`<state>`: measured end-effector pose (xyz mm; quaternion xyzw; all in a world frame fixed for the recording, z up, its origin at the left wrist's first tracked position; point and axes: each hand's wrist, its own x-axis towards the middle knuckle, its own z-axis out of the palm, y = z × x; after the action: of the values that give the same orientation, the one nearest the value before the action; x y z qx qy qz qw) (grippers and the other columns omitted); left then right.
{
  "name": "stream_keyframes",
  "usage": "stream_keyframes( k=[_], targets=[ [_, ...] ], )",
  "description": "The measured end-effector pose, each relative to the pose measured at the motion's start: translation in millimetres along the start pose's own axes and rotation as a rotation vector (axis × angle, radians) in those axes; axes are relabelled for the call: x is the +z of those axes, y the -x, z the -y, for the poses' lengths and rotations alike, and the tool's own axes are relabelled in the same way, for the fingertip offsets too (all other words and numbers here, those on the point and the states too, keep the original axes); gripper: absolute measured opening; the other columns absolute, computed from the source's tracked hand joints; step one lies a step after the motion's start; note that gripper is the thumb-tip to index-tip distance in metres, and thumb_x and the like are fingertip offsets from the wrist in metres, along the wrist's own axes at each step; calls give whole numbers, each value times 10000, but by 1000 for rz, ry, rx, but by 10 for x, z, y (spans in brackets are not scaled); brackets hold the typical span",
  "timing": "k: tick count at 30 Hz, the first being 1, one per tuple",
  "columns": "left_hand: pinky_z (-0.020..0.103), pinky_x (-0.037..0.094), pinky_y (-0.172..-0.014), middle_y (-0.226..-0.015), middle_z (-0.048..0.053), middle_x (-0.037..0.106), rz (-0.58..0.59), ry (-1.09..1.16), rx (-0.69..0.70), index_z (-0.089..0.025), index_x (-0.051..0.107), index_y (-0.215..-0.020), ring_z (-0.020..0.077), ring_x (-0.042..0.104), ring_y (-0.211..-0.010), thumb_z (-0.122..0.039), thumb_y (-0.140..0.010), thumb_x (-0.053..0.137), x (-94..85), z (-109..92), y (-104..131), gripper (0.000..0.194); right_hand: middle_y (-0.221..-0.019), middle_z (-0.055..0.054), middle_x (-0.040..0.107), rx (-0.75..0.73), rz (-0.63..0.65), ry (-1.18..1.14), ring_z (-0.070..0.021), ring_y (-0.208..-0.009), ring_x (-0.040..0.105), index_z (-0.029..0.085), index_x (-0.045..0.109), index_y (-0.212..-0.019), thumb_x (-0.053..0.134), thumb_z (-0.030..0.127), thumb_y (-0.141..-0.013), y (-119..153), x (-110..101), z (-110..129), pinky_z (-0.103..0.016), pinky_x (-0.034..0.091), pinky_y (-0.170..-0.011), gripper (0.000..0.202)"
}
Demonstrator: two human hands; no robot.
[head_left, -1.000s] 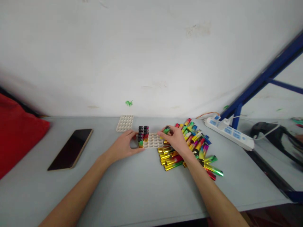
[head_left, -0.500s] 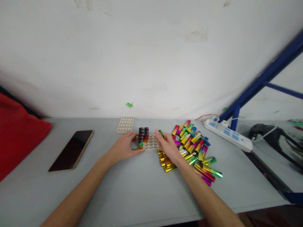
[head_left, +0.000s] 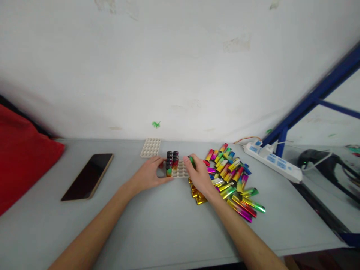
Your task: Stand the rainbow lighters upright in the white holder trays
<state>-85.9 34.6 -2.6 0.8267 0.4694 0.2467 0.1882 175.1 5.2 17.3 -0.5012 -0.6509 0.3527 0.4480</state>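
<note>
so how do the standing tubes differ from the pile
The standing tubes are upright in two lines; the pile lies on its side, jumbled.
The standing tubes sit in a tray; the pile rests on the table.
The standing tubes are few, the pile has many more.
Both show bright, multicoloured bodies.

The standing tubes (head_left: 169, 165) are wearing black tops, and the closest is fading from green down to orange. The held tube (head_left: 191, 161) is showing green. The pile of tubes (head_left: 228, 176) is shining gold, red, pink, purple, green and blue, with many mixing 2 colours or more. The near tray (head_left: 182, 173) and far tray (head_left: 151, 147) are both looking cream, with round cups making neat rows. The phone (head_left: 87, 177) is showing a black screen and a tan edge. The table (head_left: 146, 225) is looking grey. The cloth (head_left: 25, 153) is looking bright red. The wall (head_left: 180, 75) is looking white, with a green scribble (head_left: 155, 124). The power strip (head_left: 274, 162) is mixing white and blue.
</note>
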Motion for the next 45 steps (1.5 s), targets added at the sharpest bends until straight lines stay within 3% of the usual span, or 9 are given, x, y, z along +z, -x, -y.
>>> stream_keyframes(
  k=[3, 7, 13, 21, 26, 33, 36, 39, 45],
  targets=[
    [470, 644, -1004, -1085, 86, 818, -1, -2, -2, -261, 776, -1104, 348, 757, -1026, -694, -904, 934, 9, 6, 1, 503, -834, 3, 655, -91, 32, 74, -244, -843, 665, 311, 556, -946, 456, 672, -1269, 8, -49, 6, -348, 542, -780, 494],
    [459, 635, -976, -1094, 82, 816, 0, 2, 3, -267, 773, -1086, 346, 761, -1028, -661, -913, 944, 17, 7, 4, 463, -1041, -84, 741, -275, 62, 323, -284, -1047, 721, 285, 643, -916, 527, 596, -1289, 19, -115, 9, -401, 587, -968, 500],
    [446, 624, -976, -1121, 80, 818, 5, 15, 9, -266, 759, -1097, 338, 756, -1033, -617, -919, 942, 14, -15, 7, 434, -899, -42, 771, -250, 191, 437, -258, -855, 751, 274, 662, -949, 601, 405, -1294, 12, -79, -79, -339, 528, -810, 373],
    [455, 609, -989, -1114, 90, 804, 19, 6, 1, -262, 745, -1051, 351, 754, -1051, -631, -918, 929, 27, -2, 1, 434, -1159, -100, 887, -306, 317, 560, -284, -1073, 843, 238, 784, -1269, 701, 309, -1274, -11, -93, -18, -355, 590, -936, 110],
    [453, 615, -996, -1106, 85, 804, 11, 6, -11, -260, 741, -1046, 348, 756, -1045, -637, -902, 941, 8, -20, -2, 450, -1110, -118, 877, -260, 322, 743, -288, -1050, 834, 214, 838, -1148, 773, 337, -1242, -30, -143, 69, -399, 578, -1017, 168],
    [456, 631, -1001, -1083, 80, 807, 26, 6, -17, -259, 758, -1043, 345, 764, -1028, -639, -880, 961, -5, -3, -7, 461, -1028, -54, 889, -270, 218, 500, -245, -952, 836, 226, 839, -1108, 763, 204, -1213, -82, -740, 76, -342, 587, -911, 132],
    [460, 637, -995, -1095, 85, 814, 18, 11, -10, -254, 769, -1075, 341, 760, -1018, -641, -886, 957, 2, 11, -7, 470, -1031, -50, 888, -267, 255, 488, -254, -950, 841, 244, 828, -1010, 820, 221, -1173, 122, -1023, 104, -354, 621, -914, 164],
    [479, 642, -961, -1092, 99, 814, 10, 19, 5, -251, 769, -1064, 348, 753, -997, -665, -888, 946, 8, 27, -10, 483, -1154, -66, 883, -270, 289, 526, -278, -1087, 860, 263, 859, -1091, 863, 211, -1137, 443, -1224, 61, -402, 668, -1030, 69],
    [479, 630, -948, -1095, 102, 811, 9, 20, 1, -250, 755, -1024, 351, 746, -996, -697, -863, 954, 21, 56, -24, 515, -1329, -109, 855, -329, 303, 603, -325, -1267, 857, 283, 887, -1256, 922, 164, -1067, 827, -1363, -236, -481, 716, -1136, 225]
  ],
)
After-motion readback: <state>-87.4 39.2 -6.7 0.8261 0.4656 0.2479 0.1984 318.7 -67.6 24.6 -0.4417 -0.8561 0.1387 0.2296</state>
